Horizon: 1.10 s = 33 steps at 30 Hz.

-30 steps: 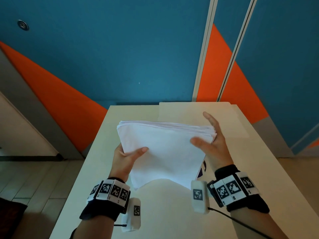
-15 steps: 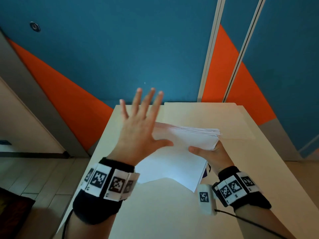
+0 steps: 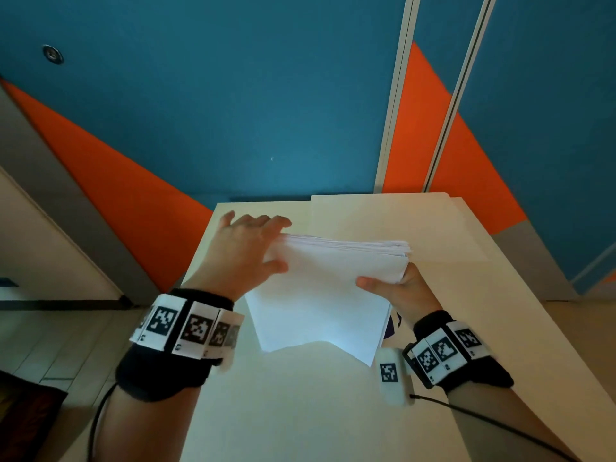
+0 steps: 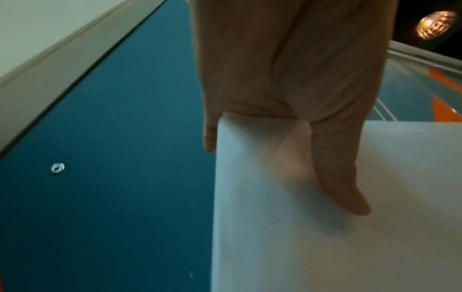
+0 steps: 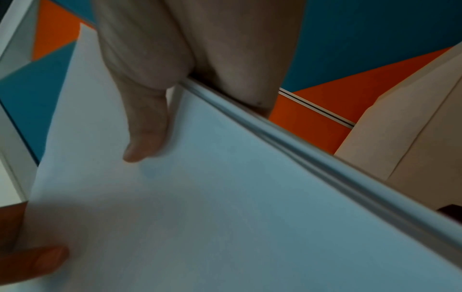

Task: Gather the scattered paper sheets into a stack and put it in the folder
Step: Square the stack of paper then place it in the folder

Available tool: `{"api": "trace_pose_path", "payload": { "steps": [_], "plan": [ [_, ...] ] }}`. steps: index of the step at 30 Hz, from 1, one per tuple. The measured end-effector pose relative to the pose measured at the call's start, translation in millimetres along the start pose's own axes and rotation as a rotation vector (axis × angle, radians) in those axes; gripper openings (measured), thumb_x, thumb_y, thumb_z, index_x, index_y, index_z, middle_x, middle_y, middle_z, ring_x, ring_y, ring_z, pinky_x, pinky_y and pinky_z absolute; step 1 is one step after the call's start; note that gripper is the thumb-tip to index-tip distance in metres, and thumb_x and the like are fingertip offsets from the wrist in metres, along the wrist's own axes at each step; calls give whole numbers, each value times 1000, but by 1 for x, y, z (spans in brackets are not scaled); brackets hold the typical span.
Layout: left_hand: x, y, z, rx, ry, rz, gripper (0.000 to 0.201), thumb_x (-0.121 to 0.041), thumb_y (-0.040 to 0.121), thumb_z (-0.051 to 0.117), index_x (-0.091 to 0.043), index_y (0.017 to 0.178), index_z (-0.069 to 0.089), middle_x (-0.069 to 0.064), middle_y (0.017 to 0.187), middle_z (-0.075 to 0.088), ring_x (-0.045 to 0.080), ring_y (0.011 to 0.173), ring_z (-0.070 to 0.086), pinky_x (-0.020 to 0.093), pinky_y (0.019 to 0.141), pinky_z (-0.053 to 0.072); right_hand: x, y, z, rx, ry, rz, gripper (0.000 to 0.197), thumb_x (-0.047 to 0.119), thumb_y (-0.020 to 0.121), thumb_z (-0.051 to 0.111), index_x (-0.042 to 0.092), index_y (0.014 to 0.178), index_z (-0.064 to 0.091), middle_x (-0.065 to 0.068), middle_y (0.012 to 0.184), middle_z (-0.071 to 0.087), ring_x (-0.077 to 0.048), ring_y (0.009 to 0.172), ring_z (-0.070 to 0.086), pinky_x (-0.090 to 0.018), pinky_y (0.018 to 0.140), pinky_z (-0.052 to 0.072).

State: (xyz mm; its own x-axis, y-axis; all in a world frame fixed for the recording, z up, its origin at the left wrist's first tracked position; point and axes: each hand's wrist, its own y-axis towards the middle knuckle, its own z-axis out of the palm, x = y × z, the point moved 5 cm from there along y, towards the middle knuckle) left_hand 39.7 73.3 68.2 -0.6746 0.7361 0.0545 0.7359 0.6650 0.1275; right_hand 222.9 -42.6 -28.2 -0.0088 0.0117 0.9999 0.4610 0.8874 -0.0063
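A thick stack of white paper sheets (image 3: 320, 295) is held tilted above the cream table (image 3: 300, 411), its far edge fanned slightly. My left hand (image 3: 260, 248) grips the stack's far left corner; in the left wrist view the thumb (image 4: 337, 177) lies on the paper (image 4: 325, 237) and the fingers wrap behind the edge. My right hand (image 3: 390, 285) pinches the right edge, thumb (image 5: 145, 138) on the top sheet (image 5: 225, 197), fingers underneath. The cream folder (image 3: 383, 225) lies flat on the table's far right, beyond the stack.
A blue and orange wall (image 3: 266, 111) rises just behind the table's far edge. The table's left edge (image 3: 196, 268) drops to a tiled floor. A small dark object (image 3: 393, 325) peeks out under the stack by my right wrist.
My left hand let go of the stack's near left side, rose with fingers spread, then came down onto the far left corner. My right hand closed its thumb and fingers on the right edge.
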Motion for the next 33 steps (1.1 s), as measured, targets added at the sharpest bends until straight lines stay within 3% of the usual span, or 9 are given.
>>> {"api": "trace_pose_path", "payload": {
  "steps": [3, 6, 10, 12, 15, 19, 22, 27, 33],
  "plan": [
    [-11, -1, -6, -11, 48, 7, 85, -60, 75, 61, -31, 145, 23, -9, 145, 38, 17, 140, 28, 53, 115, 1, -3, 2, 0, -3, -9, -10, 44, 28, 62, 82, -4, 87, 67, -23, 97, 70, -34, 91, 68, -47, 95, 48],
    [-44, 10, -14, -35, 46, 96, 95, -61, 74, 61, -29, 148, 12, -8, 152, 27, 17, 145, 16, 54, 114, -6, -1, 3, 3, 5, 34, -22, 19, 8, 69, 78, 15, 86, 72, -4, 91, 74, -25, 93, 68, -42, 96, 50],
    [-79, 20, -2, -18, 45, 212, 47, -36, 87, 58, -26, 130, 43, -3, 120, 62, 21, 113, 57, 34, 96, 36, 0, 6, 5, 25, 82, -45, 28, 25, 55, 83, 25, 81, 74, 3, 87, 74, -17, 90, 67, -36, 88, 53],
    [-79, 23, -2, -27, 15, 187, 23, -22, 90, 53, -25, 113, 54, 0, 103, 66, 23, 97, 60, 28, 72, 35, 1, 7, 5, 25, 78, -42, 27, 17, 60, 82, 24, 84, 71, 1, 89, 72, -18, 90, 66, -35, 86, 53],
    [-71, 22, -7, -80, -54, 148, 20, -22, 91, 51, -28, 108, 58, 2, 101, 67, 26, 97, 60, 27, 70, 34, -10, 7, 1, 71, -22, 23, 26, 0, 71, 75, 19, 86, 68, 4, 84, 72, -13, 83, 67, -23, 75, 54],
    [-21, 15, -20, -213, -443, -43, 43, -31, 80, 65, -21, 122, 62, 6, 117, 67, 26, 113, 58, 29, 90, 42, -26, 2, -19, 61, -222, 134, 18, 13, 72, 78, 4, 67, 63, -15, 63, 58, -17, 64, 57, -25, 67, 44],
    [24, 0, -6, -259, -782, -146, 22, -20, 73, 73, -14, 94, 71, -5, 81, 71, 14, 85, 64, 18, 70, 46, -22, 2, -35, 45, -188, 130, 12, 18, 70, 79, 14, 71, 68, -6, 75, 66, -20, 71, 62, -30, 75, 49],
    [55, -26, 48, -286, -1348, -341, 24, 3, 81, 64, -21, 82, 64, -17, 64, 71, -2, 58, 65, 18, 55, 53, -38, 9, -37, -12, 332, 168, 51, 35, 19, 96, 14, 54, 65, -6, 71, 72, -22, 75, 71, -32, 69, 57],
    [58, -47, 83, -327, -1598, -362, 23, 6, 84, 57, -14, 91, 65, -10, 72, 74, 3, 67, 69, 16, 61, 54, -26, 11, -23, -165, 261, 76, 37, 18, 36, 91, 18, 67, 69, -6, 76, 71, -27, 80, 71, -38, 81, 56]
  ]
}}
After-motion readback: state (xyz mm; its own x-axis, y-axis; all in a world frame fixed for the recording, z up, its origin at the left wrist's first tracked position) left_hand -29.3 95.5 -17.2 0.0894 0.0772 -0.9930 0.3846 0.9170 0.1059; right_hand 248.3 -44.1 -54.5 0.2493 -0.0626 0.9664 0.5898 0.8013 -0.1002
